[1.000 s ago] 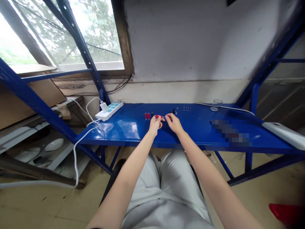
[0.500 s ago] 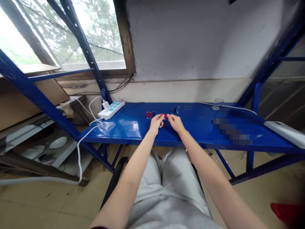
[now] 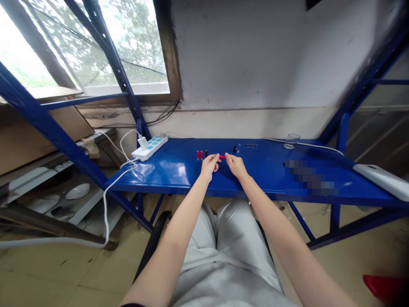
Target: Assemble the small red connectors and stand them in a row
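Note:
Between my two hands a small red tube-like piece [image 3: 223, 156] lies crosswise above the blue table [image 3: 172, 170]. My left hand [image 3: 210, 164] pinches its left end, and my right hand [image 3: 235, 164] grips its right end with thumb and fingers. Its exact kind is too small to tell. Just beyond my left hand stand two short red pieces with pale ends [image 3: 200, 155] and a black one [image 3: 206, 152]. Past my right hand are another small black piece [image 3: 235, 149], some clear bits [image 3: 238, 149] and a cluster of several tiny parts [image 3: 252, 146].
A white power strip [image 3: 149, 147] with a plug and cable sits at the table's left end. Toward the back right stands a clear glass [image 3: 291, 141]. A blurred-out dark object [image 3: 308, 175] and a white flat device [image 3: 381, 180] lie on the right.
My right hand has shifted slightly right, away from my left, and more of the red piece shows between my fingertips. The loose pieces on the table stay put.

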Demonstrator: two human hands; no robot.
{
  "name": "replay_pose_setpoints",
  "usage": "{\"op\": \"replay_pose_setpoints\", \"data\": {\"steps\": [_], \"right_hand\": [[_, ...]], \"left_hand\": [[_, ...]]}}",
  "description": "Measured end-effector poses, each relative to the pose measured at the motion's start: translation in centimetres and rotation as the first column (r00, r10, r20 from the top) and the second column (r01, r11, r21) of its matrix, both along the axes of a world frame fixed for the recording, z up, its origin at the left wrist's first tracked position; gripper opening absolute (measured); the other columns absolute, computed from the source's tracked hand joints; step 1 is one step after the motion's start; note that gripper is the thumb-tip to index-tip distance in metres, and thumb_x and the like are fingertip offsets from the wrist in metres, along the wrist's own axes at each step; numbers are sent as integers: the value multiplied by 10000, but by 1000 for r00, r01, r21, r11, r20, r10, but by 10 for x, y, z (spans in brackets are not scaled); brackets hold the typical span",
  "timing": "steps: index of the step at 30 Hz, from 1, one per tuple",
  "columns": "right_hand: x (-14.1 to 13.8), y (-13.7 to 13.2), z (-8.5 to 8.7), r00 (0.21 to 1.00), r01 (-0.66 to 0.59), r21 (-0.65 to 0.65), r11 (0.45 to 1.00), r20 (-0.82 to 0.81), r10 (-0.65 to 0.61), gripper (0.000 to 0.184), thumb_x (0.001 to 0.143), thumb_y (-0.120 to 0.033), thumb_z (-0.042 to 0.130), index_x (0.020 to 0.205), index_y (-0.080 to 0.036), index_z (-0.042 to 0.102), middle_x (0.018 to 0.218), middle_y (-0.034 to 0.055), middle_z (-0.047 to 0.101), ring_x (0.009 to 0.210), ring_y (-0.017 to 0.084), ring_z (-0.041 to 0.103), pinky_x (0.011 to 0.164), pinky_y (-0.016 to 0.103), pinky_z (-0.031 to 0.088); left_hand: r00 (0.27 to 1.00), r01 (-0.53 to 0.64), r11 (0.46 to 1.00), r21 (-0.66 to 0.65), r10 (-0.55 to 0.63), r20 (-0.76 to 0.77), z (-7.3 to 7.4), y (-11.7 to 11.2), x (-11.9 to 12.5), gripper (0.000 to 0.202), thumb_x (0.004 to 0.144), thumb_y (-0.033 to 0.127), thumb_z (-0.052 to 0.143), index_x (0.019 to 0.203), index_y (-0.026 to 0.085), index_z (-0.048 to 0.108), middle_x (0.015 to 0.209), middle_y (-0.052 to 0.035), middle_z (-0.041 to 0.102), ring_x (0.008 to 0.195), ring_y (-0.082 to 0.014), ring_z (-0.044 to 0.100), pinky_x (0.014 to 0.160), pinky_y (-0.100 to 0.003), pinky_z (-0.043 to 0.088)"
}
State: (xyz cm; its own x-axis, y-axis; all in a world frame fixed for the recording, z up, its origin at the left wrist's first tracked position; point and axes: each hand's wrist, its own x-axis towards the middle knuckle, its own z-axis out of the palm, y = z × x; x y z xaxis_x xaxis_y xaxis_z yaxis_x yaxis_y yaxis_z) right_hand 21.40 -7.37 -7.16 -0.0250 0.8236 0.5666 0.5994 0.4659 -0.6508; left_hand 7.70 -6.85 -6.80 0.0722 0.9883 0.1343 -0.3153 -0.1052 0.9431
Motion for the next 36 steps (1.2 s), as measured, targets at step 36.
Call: {"op": "replay_pose_setpoints", "data": {"steps": [36], "right_hand": [[-5, 0, -4, 969, -219, -25, 975, -123, 215, 273, 805, -447, 483, 809, -188, 570, 703, 21, 614, 555, 115, 510, 544, 241, 398]], "left_hand": [[999, -5, 999, 37, 7, -44, -1, -2, 0, 354, 646, 440, 678, 795, 130, 594, 589, 31, 513, 344, -11, 374, 339, -168, 209]]}}
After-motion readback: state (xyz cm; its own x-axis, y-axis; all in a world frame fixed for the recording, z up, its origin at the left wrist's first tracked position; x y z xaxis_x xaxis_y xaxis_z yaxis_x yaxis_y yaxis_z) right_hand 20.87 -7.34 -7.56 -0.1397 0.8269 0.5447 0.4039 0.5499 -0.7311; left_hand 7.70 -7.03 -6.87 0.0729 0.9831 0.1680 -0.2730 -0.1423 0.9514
